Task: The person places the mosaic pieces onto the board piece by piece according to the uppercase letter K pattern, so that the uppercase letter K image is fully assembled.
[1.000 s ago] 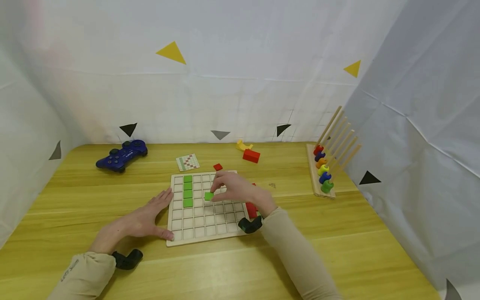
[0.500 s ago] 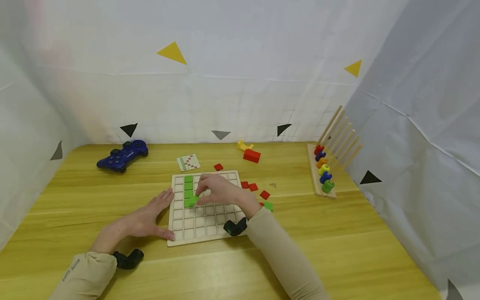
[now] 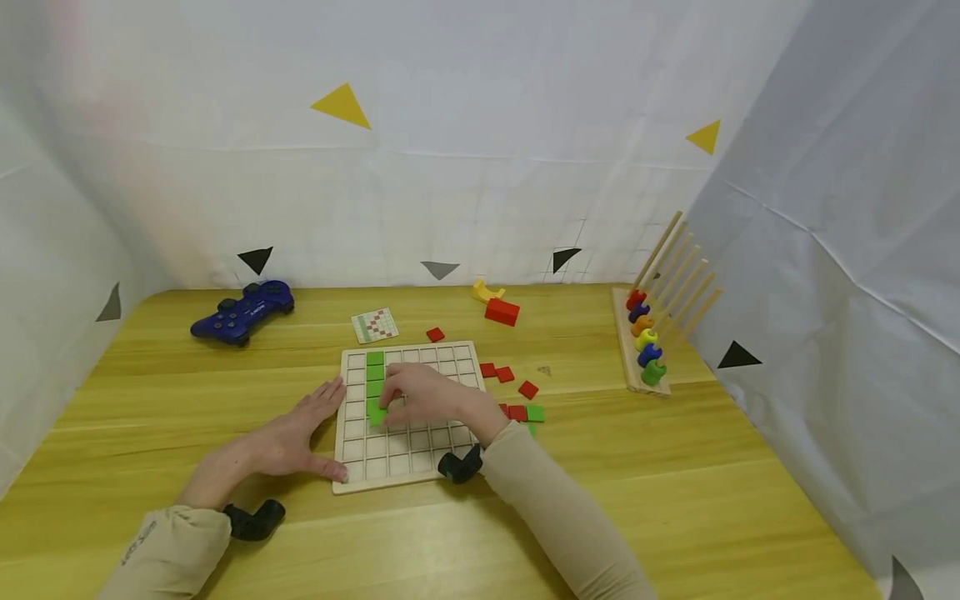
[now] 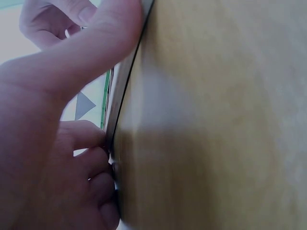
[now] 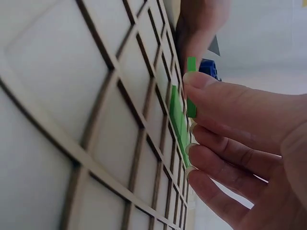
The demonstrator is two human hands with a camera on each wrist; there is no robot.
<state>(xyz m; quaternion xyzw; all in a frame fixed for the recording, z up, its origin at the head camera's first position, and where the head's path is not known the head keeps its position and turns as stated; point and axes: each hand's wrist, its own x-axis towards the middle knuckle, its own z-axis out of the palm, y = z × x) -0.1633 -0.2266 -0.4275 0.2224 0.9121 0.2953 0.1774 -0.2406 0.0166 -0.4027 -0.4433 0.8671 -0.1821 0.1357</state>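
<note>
In the head view a wooden grid board (image 3: 397, 444) lies on the table with a column of green square tiles (image 3: 375, 373) in its left part. My right hand (image 3: 423, 396) pinches another green tile (image 5: 191, 108) between thumb and fingers. The right wrist view has this tile edge-on, slightly off the board and close to the laid tiles (image 5: 177, 117). Along the board's left edge rests my left hand (image 3: 288, 437), fingers extended, the thumb at the near corner. Part of the grid is hidden under the right hand.
Several red tiles (image 3: 528, 390) and a few green ones (image 3: 535, 413) lie right of the board. Behind are a printed pattern card (image 3: 375, 326), a red block (image 3: 502, 312) and a yellow piece (image 3: 487, 292). A blue game controller (image 3: 243, 312) and a peg stand (image 3: 648, 342) flank them.
My right hand has carried the green tile leftward over the board, then slightly nearer, to the lower end of the green column. The left hand has stayed at the edge.
</note>
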